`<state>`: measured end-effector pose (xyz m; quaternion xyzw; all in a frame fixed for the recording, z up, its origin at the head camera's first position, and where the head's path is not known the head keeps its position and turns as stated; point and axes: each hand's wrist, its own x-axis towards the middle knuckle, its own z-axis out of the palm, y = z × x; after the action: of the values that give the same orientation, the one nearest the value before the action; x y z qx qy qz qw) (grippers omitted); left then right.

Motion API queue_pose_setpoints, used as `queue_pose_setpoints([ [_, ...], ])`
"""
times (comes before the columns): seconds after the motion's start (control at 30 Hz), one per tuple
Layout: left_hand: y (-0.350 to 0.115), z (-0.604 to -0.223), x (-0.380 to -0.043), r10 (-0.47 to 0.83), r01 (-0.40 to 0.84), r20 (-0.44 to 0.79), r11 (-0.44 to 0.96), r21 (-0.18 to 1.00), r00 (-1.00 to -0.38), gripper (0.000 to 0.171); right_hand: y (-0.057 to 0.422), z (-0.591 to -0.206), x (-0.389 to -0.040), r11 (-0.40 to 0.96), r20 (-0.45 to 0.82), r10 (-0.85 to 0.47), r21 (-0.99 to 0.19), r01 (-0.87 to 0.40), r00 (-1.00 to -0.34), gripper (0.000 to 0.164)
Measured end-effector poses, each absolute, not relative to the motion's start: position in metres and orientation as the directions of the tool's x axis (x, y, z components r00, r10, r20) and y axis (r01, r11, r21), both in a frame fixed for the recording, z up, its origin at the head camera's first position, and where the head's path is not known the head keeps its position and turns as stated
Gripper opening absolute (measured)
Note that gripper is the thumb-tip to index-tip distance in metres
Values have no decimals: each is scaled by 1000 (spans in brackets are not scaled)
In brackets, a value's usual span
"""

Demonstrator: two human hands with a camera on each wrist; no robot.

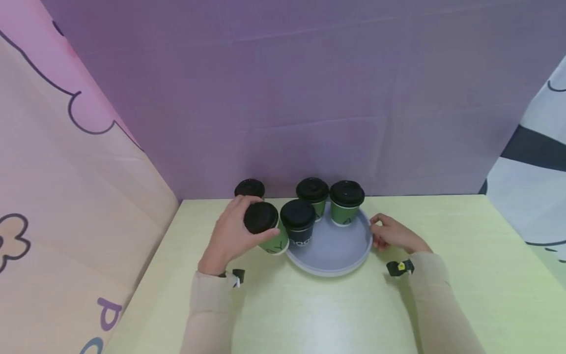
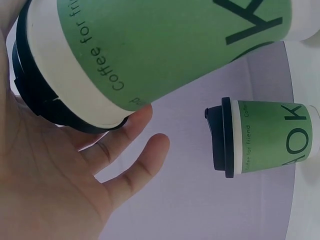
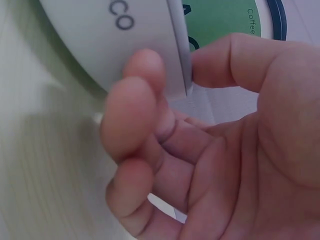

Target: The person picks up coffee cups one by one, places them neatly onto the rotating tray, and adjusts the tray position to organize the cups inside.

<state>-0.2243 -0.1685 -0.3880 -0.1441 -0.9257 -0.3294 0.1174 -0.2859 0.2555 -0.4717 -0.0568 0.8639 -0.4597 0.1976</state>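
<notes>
My left hand (image 1: 232, 233) grips a green paper coffee cup (image 1: 275, 242) with a black lid, the thumb and fingers curled around it near the lid. That cup leans at the left edge of a round grey plate (image 1: 329, 260), close beside a dark cup (image 1: 298, 223). Two more green cups, one at the back middle (image 1: 313, 194) and one at the back right (image 1: 347, 204), stand upright on the plate. At the plate's right rim, my right hand (image 1: 395, 233) pinches the edge, thumb on the upper side and fingers (image 3: 129, 117) curled beneath.
Behind my left hand, another green cup (image 2: 272, 135) with a black lid stands on the light wooden table (image 1: 283, 314), partly hidden in the head view. A purple fabric backdrop (image 1: 283, 98) rises at the table's far edge, and a patterned cloth (image 1: 79, 196) hangs along the left.
</notes>
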Motion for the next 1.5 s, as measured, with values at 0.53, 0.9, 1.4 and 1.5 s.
queue_pose_setpoints([
  [0.53, -157, -386, -219, 249, 371, 285, 742, 559, -926, 76, 247, -479, -291, 672, -102, -82, -740, 21, -991, 48],
  [0.9, -151, -384, -216, 279, 418, 320, 724, 550, -905, 75, 244, -485, -294, 631, -91, -81, -776, 20, -993, 26],
  [1.4, -138, -386, -216, 300, 463, 369, 715, 524, -880, 80, 249, -478, -292, 635, -195, -200, -772, 24, -960, 18],
  [1.5, -136, -387, -216, 310, 475, 375, 713, 516, -874, 82, 250, -479, -293, 627, -202, -215, -779, 24, -956, 17],
])
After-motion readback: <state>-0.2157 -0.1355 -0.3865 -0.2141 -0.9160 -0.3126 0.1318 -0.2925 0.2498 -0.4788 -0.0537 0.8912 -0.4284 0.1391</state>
